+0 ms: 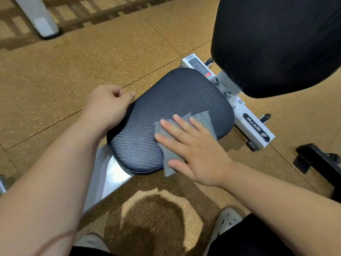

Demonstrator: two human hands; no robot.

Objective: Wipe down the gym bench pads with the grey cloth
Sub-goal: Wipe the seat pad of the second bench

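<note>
A dark ribbed seat pad (175, 100) lies in the middle of the view on a white metal frame. My right hand (195, 148) lies flat, fingers spread, pressing the grey cloth (203, 121) onto the pad's near right part; the cloth sticks out above and below the hand. My left hand (108, 104) is curled over the pad's left edge, gripping it. A larger black back pad (276, 43) stands tilted at the upper right.
The bench's white frame (254, 126) runs to the right with bolts and knobs. A black foot piece (317, 157) sits at the right edge. A white post (40, 19) stands at the upper left on the speckled tan floor. My shoes show at the bottom.
</note>
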